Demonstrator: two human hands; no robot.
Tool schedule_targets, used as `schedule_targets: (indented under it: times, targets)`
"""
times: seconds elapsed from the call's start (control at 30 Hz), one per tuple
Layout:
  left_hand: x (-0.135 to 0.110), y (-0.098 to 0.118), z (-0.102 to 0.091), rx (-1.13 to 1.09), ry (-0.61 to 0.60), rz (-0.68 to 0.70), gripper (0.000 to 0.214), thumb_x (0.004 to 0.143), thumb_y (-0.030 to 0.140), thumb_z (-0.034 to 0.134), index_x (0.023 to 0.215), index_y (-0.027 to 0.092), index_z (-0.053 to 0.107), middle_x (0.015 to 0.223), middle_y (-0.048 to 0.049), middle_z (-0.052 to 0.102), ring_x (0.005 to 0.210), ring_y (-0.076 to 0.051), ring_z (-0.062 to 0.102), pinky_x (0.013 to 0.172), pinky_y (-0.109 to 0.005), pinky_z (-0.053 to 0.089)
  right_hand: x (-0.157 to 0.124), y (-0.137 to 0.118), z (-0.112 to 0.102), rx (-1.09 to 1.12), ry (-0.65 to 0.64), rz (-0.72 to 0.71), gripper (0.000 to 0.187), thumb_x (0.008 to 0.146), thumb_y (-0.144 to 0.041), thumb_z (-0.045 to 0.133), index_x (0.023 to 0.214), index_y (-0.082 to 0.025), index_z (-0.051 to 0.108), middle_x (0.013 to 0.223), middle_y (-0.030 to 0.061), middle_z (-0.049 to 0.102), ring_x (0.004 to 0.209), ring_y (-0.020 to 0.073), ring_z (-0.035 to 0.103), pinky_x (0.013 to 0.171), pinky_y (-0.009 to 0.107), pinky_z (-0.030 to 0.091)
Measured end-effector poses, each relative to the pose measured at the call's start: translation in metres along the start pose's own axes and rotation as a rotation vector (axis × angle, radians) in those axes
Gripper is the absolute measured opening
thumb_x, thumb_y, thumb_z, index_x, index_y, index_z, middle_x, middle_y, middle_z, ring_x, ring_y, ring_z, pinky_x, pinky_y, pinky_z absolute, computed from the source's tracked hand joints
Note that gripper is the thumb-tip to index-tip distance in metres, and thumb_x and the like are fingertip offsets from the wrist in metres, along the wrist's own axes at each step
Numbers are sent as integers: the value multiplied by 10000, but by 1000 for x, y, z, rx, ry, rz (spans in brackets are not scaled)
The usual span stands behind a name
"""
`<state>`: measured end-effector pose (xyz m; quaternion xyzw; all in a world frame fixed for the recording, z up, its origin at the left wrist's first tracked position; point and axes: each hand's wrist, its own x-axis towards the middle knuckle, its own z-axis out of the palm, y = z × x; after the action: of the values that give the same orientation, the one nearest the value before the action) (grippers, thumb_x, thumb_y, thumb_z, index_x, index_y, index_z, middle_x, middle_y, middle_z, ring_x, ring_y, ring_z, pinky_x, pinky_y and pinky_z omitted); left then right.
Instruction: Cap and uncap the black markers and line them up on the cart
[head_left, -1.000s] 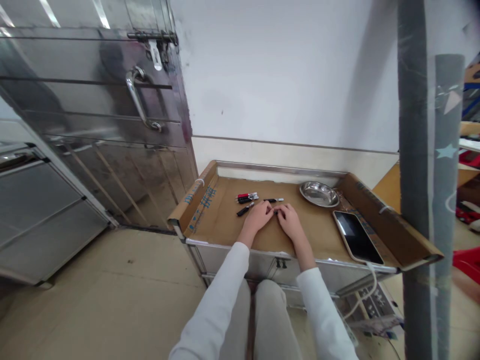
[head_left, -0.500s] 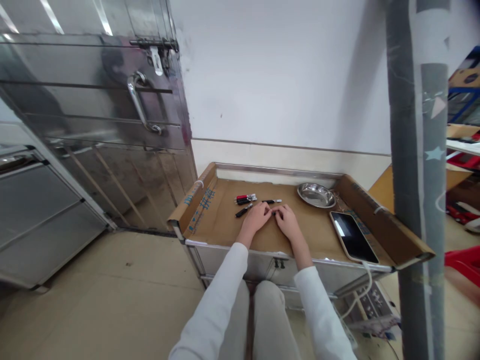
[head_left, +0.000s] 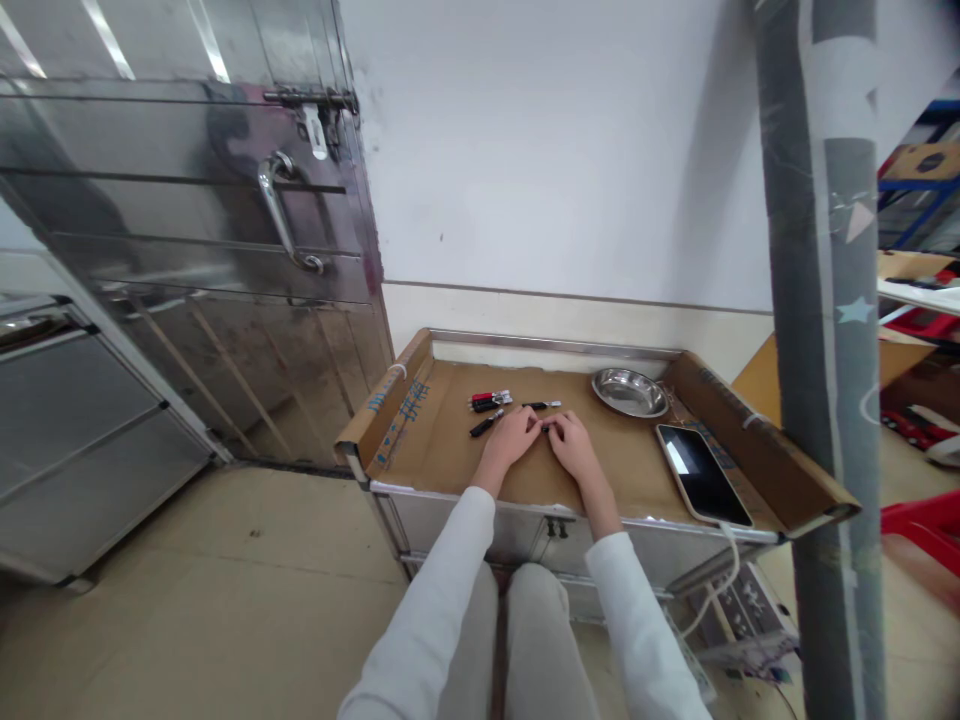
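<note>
My left hand (head_left: 512,436) and my right hand (head_left: 571,444) rest close together on a brown cardboard sheet (head_left: 645,462) that covers a metal cart. Both pinch a small dark piece (head_left: 546,425) between their fingertips; it is too small to name. Just beyond the hands lie several small pens: a red and black bundle (head_left: 491,400), a single black pen (head_left: 487,423) to the left, and another black pen (head_left: 541,404) in the middle.
A round steel dish (head_left: 629,392) sits at the back right of the cardboard. A phone (head_left: 702,460) with a white cable lies at the right. A steel door (head_left: 187,230) stands left, a grey pole (head_left: 825,380) right, and a power strip (head_left: 742,610) lies on the floor.
The hands stay together on the small piece with hardly any motion. The camera has shifted slightly, so the pole and phone sit a little further left in view.
</note>
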<state>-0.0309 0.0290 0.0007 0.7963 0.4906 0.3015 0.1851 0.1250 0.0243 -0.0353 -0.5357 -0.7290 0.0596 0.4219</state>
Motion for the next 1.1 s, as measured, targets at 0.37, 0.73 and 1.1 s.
schedule_targets:
  times: [0.37,0.73,1.1]
  targets:
    - [0,-1,1,-10,3,-7,108,893,216,481,886,190,586,947,-50,643,875,-177,611,846,-304,481,-1,-3,-2,-7,-8,4,256,838,-161,423,876,-207,672,886,70,591,859,206,575,841,356,472]
    - [2,2,2,22,-15,-23,95,900,225,488,892,194,578,932,-51,649,882,-181,611,848,-303,482,-4,-1,-3,-82,-33,-15,247,873,-199,423,940,-193,661,941,101,605,882,227,558,836,362,444]
    - [5,0,3,-1,11,-4,90,922,236,492,907,186,564,1000,-57,604,925,-178,596,891,-309,467,-2,-2,-2,-224,-14,11,184,874,-214,457,922,-184,633,932,111,583,857,241,518,795,358,413]
